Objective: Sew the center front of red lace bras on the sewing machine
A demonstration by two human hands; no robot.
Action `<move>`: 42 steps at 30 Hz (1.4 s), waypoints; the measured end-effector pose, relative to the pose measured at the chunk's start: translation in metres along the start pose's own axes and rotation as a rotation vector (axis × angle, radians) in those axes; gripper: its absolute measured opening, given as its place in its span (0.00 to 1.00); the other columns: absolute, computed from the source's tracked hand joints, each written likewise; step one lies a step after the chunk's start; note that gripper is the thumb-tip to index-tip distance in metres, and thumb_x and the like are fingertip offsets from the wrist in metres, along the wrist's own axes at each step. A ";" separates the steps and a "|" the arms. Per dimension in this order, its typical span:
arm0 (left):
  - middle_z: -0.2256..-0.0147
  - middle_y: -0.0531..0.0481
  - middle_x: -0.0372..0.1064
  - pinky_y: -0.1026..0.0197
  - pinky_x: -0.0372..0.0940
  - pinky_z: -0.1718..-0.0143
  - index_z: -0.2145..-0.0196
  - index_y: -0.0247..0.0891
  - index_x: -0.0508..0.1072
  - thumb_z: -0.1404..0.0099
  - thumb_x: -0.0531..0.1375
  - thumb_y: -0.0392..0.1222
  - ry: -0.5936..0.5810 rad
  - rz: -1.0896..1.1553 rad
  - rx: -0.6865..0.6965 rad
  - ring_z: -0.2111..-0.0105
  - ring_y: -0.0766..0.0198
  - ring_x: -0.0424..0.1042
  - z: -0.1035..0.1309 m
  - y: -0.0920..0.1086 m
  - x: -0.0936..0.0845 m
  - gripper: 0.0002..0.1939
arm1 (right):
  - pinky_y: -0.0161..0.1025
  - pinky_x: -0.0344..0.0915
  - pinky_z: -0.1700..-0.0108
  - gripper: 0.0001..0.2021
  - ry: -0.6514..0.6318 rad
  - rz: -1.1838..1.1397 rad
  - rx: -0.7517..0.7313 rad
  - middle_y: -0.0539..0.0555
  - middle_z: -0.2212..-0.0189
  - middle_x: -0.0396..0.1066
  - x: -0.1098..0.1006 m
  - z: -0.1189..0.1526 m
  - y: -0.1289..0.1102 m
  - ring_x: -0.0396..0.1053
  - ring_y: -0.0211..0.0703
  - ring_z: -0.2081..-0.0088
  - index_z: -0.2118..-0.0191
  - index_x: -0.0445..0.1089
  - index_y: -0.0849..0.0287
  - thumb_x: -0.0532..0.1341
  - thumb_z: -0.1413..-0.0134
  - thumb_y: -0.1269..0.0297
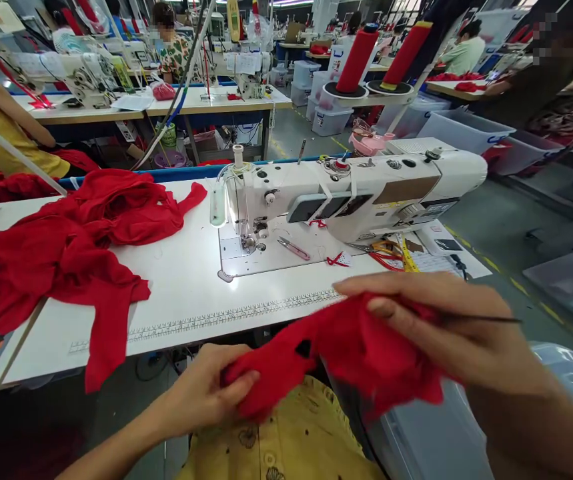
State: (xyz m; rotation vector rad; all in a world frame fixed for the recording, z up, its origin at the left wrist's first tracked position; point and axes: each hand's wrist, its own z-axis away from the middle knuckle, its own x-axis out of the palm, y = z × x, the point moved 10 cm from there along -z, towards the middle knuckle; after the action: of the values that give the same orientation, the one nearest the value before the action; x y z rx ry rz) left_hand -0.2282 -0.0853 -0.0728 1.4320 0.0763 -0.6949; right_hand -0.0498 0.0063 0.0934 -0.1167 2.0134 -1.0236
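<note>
A crumpled piece of red fabric (351,347) stretches between my two hands, above my lap and in front of the table edge. My left hand (211,387) pinches its left end between thumb and fingers. Near a fold by the middle, a small dark gap shows in the cloth. My right hand (446,327) is closed on the upper right part, thumb and forefinger pressed along it. A thin dark stick-like thing (496,319) pokes out behind the right fingers; its kind is unclear. Beyond the hands stands a white sewing machine (366,187).
More red fabric (76,247) lies heaped on the table's left, one strip hanging over the edge. Near the machine lie a slim pink-handled tool (293,249), orange-handled scissors (386,252) and a yellow tape measure (409,260). Plastic bins (466,130) stand right; a person in yellow (1,127) sits left.
</note>
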 end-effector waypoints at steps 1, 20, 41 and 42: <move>0.69 0.50 0.74 0.63 0.67 0.67 0.63 0.39 0.74 0.29 0.53 0.47 0.056 -0.091 -0.020 0.70 0.61 0.71 0.009 -0.012 -0.013 0.13 | 0.37 0.70 0.63 0.14 0.004 0.059 0.012 0.52 0.60 0.79 -0.003 -0.001 0.015 0.77 0.45 0.62 0.46 0.74 0.46 0.59 0.35 0.63; 0.66 0.49 0.75 0.58 0.61 0.72 0.63 0.43 0.76 0.31 0.57 0.48 0.847 -1.097 0.156 0.65 0.55 0.75 0.015 0.008 -0.190 0.10 | 0.48 0.69 0.52 0.24 0.252 0.689 -0.108 0.57 0.57 0.76 0.014 -0.044 0.158 0.72 0.52 0.53 0.46 0.75 0.50 0.54 0.42 0.78; 0.38 0.33 0.60 0.30 0.61 0.39 0.40 0.39 0.70 0.27 0.56 0.38 0.414 -0.817 0.290 0.34 0.36 0.54 -0.072 -0.045 -0.054 0.19 | 0.40 0.76 0.63 0.20 -0.079 0.577 -0.137 0.61 0.43 0.71 0.153 -0.065 0.144 0.67 0.53 0.42 0.43 0.71 0.62 0.57 0.32 0.54; 0.38 0.33 0.60 0.31 0.61 0.40 0.41 0.39 0.70 0.27 0.56 0.38 0.419 -0.813 0.294 0.34 0.36 0.54 -0.070 -0.044 -0.055 0.18 | 0.41 0.76 0.62 0.20 -0.077 0.573 -0.143 0.60 0.43 0.71 0.150 -0.065 0.144 0.68 0.53 0.42 0.43 0.71 0.61 0.57 0.32 0.54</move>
State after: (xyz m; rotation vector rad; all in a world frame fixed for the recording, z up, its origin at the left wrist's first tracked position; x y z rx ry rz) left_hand -0.2687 0.0017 -0.0987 1.8168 0.9571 -1.0763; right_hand -0.1525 0.0780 -0.0853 0.3245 1.8834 -0.5039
